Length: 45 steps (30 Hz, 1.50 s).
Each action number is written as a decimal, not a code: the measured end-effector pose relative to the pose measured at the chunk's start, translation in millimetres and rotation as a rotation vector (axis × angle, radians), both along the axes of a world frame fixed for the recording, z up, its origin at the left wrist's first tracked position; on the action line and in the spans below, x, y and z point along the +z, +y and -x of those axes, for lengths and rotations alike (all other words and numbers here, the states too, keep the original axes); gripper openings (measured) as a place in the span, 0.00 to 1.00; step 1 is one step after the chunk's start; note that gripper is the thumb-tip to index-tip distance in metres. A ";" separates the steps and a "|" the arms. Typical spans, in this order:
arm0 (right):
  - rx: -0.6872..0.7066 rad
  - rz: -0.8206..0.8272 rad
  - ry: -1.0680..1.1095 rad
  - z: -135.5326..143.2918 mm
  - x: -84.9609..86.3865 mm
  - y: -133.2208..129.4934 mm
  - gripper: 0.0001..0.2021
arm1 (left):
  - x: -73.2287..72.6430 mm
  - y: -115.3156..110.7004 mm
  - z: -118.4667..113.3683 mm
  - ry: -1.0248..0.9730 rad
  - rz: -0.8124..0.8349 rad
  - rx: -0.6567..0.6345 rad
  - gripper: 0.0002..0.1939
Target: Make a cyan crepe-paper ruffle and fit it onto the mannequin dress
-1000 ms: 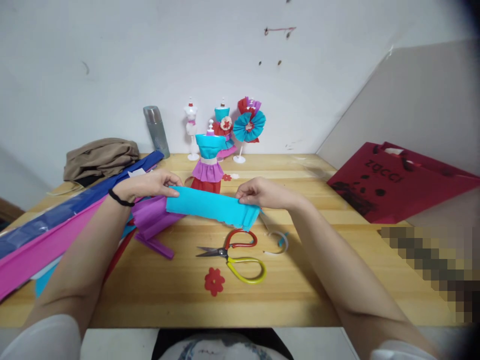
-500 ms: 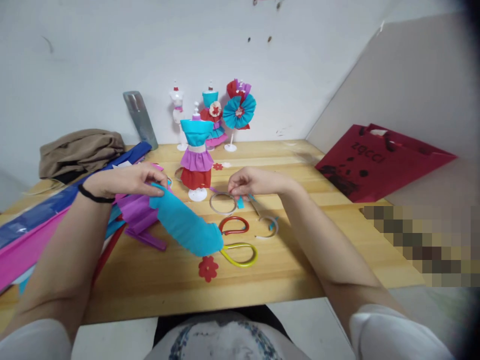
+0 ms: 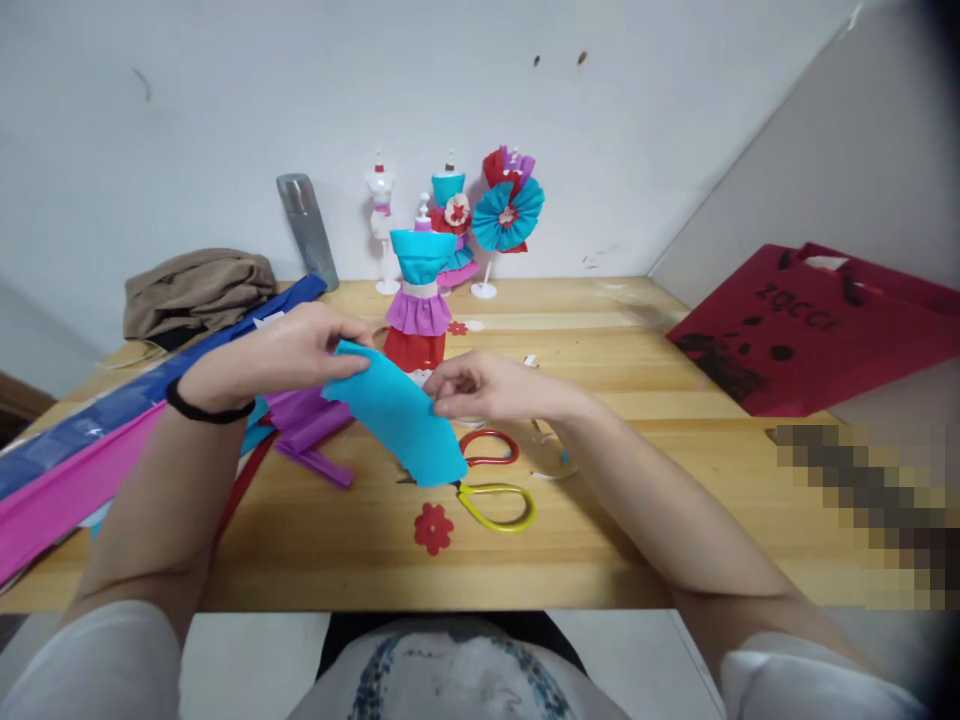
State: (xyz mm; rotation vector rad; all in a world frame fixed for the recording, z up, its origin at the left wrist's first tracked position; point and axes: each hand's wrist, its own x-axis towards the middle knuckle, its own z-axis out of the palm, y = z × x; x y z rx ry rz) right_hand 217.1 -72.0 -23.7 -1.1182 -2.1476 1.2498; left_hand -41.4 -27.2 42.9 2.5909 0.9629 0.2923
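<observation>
A blue crepe strip (image 3: pixel 401 415) hangs slanted above the table, its upper left end pinched between thumb and fingers of my left hand (image 3: pixel 322 350). My right hand (image 3: pixel 469 385) has its fingers closed at the strip's upper right edge; whether it grips the strip is hard to tell. Below the strip's lower end lie scissors with one red and one yellow handle (image 3: pixel 499 507), the blades partly hidden. A red paper flower (image 3: pixel 434 528) lies in front of them. Behind my hands stands a small dress form (image 3: pixel 422 260) in blue, purple and red paper.
More decorated forms (image 3: pixel 508 215) stand by the wall, beside a grey bottle (image 3: pixel 307 230). Brown cloth (image 3: pixel 199 290), rolled blue paper (image 3: pixel 157 385), pink paper (image 3: pixel 82 480) and purple paper (image 3: pixel 311 430) lie at the left. A red bag (image 3: pixel 810 330) is at the right.
My right hand has moved left to the blue strip's edge. The strip is held flatter and higher. The whole view has shifted slightly, so the table's things appear further right.
</observation>
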 end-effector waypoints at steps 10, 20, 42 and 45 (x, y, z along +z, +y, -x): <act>-0.149 0.066 0.074 -32.5 -3.3 20.6 0.10 | 17.1 -16.2 6.8 -0.218 0.325 0.035 0.13; 0.017 0.252 0.420 18.9 -23.0 -1.7 0.17 | -1.5 -13.7 -15.2 -0.353 0.207 0.173 0.14; -0.086 -0.056 -0.100 -28.1 -6.8 15.4 0.10 | 12.4 -14.7 4.0 -0.199 0.321 -0.018 0.11; -0.128 -0.117 -0.318 -31.7 -16.8 24.5 0.03 | 19.1 -17.5 7.3 -0.119 0.280 -0.174 0.08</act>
